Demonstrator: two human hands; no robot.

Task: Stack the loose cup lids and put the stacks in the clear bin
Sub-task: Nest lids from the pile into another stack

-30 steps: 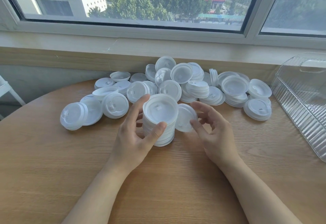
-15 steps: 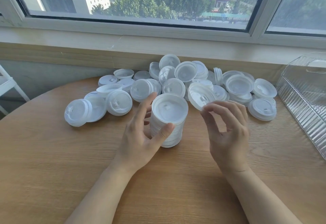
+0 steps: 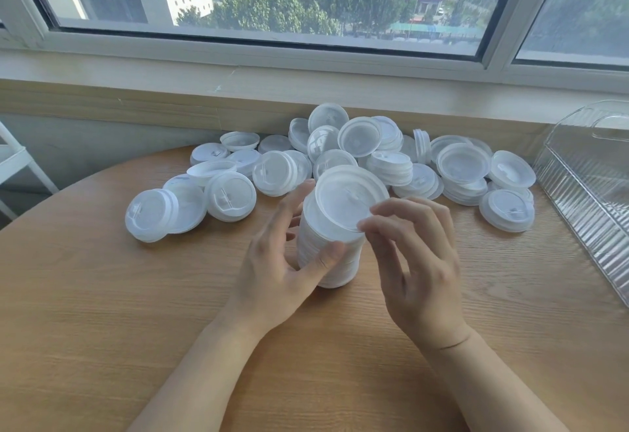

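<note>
- Left hand (image 3: 272,275) wraps the tall stack of lids (image 3: 332,251) standing on the round wooden bench (image 3: 102,312), thumb across the near side, fingers curled round the far side: a firm grip on the stack.
- Right hand (image 3: 418,271) pinches the top lid (image 3: 347,203) at its near rim, thumb and fingertips narrowed on the edge; the lid sits tilted on the stack's crown, not seated flat.
- Behind the stack sprawls the loose lid pile (image 3: 374,155), running along the far edge of the bench under the window sill (image 3: 306,87); some lids lie flat, some lean, a few short stacks stand among them.
- Off to the left, a small cluster of lids (image 3: 190,207) lies apart from the main heap, nearest one tipped on its side.
- The clear bin (image 3: 592,186) stands at the right edge of the bench, ribbed walls, nothing visible inside; the nearest lids lie just beside its corner.
- Between the stack and the bin: bare wood, plus the right-hand spill of the pile.
- A white rack (image 3: 17,166) pokes in at the far left, off the bench.
</note>
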